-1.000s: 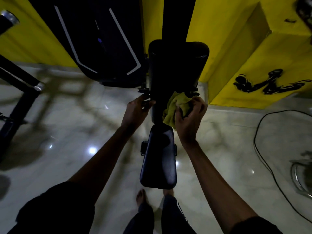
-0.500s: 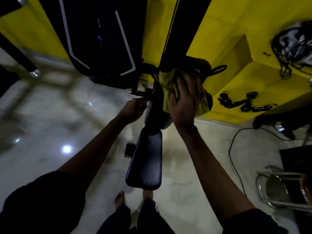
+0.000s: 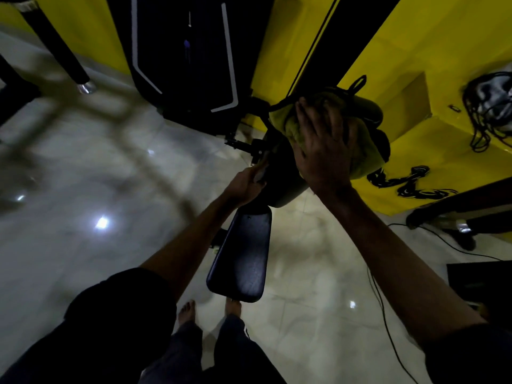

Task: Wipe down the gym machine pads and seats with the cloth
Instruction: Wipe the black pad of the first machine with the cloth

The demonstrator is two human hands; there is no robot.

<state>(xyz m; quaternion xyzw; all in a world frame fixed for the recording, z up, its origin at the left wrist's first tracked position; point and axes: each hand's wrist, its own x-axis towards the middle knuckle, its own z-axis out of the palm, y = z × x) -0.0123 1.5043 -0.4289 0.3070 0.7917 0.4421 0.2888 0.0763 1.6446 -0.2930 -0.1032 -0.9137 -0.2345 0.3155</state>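
Right arm raised and extended forward, right hand palm-down, back of hand toward the camera. Left arm extended lower, left hand at the left edge of the back pad, just above the seat. Yellow cloth draped over the upper back pad, directly under the right palm, edges showing on both sides. Right grip wide: fingers spread, pressing the cloth flat. Left grip narrow, curled round a metal fitting.
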